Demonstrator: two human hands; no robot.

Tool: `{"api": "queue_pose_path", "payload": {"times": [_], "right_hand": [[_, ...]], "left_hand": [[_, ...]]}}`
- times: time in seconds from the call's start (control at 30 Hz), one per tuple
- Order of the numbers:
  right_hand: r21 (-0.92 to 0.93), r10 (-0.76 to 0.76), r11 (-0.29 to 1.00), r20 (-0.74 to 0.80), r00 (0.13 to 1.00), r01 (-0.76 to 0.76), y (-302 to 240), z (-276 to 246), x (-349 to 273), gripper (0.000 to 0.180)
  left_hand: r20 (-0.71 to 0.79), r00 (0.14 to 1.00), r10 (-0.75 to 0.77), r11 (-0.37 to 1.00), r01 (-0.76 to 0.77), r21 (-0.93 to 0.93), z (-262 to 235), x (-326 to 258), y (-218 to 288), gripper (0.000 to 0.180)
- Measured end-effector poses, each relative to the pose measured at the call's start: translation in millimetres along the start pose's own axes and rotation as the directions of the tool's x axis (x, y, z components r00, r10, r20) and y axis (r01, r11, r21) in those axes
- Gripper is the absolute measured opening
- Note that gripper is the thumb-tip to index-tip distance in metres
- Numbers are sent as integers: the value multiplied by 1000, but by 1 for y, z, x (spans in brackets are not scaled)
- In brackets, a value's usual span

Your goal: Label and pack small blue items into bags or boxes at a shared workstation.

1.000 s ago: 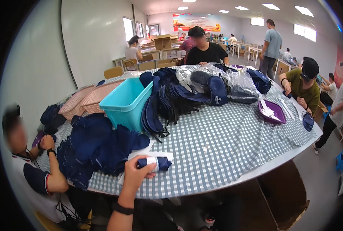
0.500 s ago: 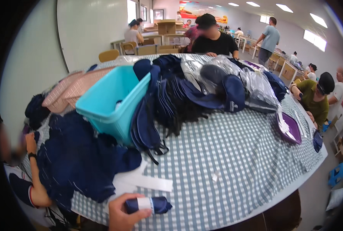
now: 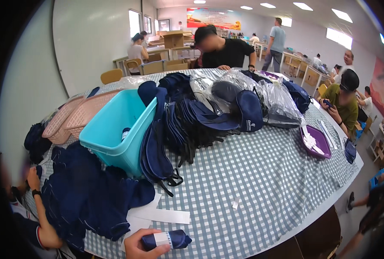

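Note:
At the lower edge, my left hand (image 3: 145,247) is closed round a small navy fabric roll (image 3: 168,240) with a white paper band, thumb on the near side. My right hand is out of view. Just beyond lie white paper strips (image 3: 170,216). Left of these spreads a heap of navy fabric caps (image 3: 84,190). Behind it stands a turquoise bin (image 3: 114,149), with another banded navy roll (image 3: 125,134) inside. A row of stacked navy caps with straps (image 3: 179,129) leans along the bin's right side.
A checked cloth (image 3: 243,172) covers the table, with a small white scrap (image 3: 235,203) on it. Clear plastic bags (image 3: 282,103) and a purple tray (image 3: 325,149) of white pieces lie to the right. Pink baskets (image 3: 62,121) stand at left. Co-workers sit at left, right and the far side.
My view has shifted a little, so the table's things sit slightly lower and further left. The navy roll stays in my left hand. The co-worker at the right now holds something dark in both hands.

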State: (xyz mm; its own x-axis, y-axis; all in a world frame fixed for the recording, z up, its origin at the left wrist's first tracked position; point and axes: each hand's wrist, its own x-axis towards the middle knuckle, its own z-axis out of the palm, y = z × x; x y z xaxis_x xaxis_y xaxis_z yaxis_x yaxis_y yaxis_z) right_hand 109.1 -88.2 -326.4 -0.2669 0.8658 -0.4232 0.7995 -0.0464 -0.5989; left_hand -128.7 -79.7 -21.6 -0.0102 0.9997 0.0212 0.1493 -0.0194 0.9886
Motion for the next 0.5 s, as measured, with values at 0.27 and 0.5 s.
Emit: {"api": "queue_pose_path", "payload": {"times": [0.27,0.5], "right_hand": [[-10,1,1000,-31,1000,-1,15,19,-3,40],[-16,-49,999,-42,998,49,7,29,-10,41]], "left_hand": [[28,999,-42,989,46,-138,13,18,5,33],[9,999,-40,976,41,-212,12,19,18,31]]}}
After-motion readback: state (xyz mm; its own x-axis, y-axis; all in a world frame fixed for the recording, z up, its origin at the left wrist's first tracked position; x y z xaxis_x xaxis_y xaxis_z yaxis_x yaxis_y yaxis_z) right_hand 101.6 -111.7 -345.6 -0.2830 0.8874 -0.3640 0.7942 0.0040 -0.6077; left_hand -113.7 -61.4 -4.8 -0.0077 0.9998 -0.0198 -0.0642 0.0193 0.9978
